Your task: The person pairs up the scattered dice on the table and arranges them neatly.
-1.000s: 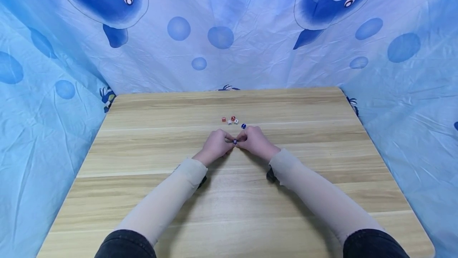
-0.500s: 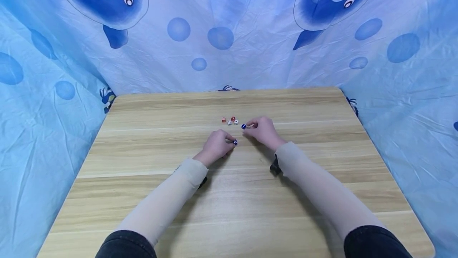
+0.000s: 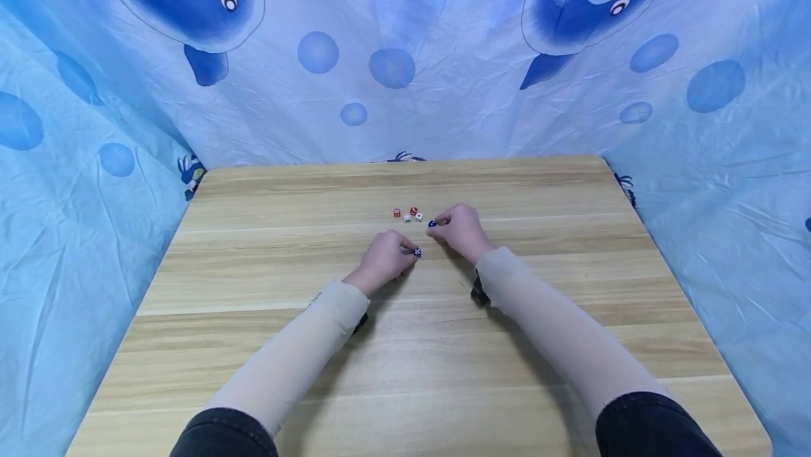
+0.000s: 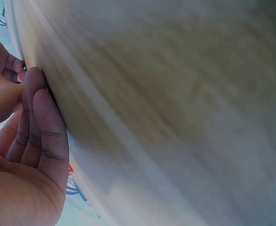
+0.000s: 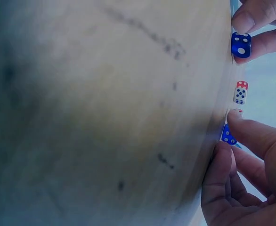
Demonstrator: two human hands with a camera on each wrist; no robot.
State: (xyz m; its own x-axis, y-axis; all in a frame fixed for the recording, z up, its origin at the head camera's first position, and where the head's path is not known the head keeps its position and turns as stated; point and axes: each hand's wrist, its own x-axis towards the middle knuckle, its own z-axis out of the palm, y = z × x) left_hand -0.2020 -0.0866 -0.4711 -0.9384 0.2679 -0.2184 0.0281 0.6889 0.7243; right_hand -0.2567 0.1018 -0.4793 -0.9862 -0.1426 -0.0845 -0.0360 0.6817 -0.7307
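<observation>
My left hand (image 3: 385, 260) pinches a blue die (image 3: 417, 253) with white pips, low over the wooden table; the right wrist view shows this blue die (image 5: 241, 44) between thumb and finger. Slightly farther back and to the right, my right hand (image 3: 462, 232) has thumb and fingertips on a second blue die (image 3: 432, 224). In the right wrist view that second blue die (image 5: 229, 135) is partly covered by the thumb. The left wrist view shows the left hand (image 4: 29, 155) with curled fingers, its die hidden.
Left of the right hand lie two red dice, one apart (image 3: 397, 213) and one behind (image 3: 414, 211), with a white die (image 3: 407, 217) and another white die (image 3: 419, 217) beside them. The wooden table (image 3: 266, 203) meets a blue dolphin-print curtain (image 3: 443, 112) at its back edge.
My right hand has left the first blue die and moved back and right to the second, where its fingers now cover part of it. The left hand stays in place with its die.
</observation>
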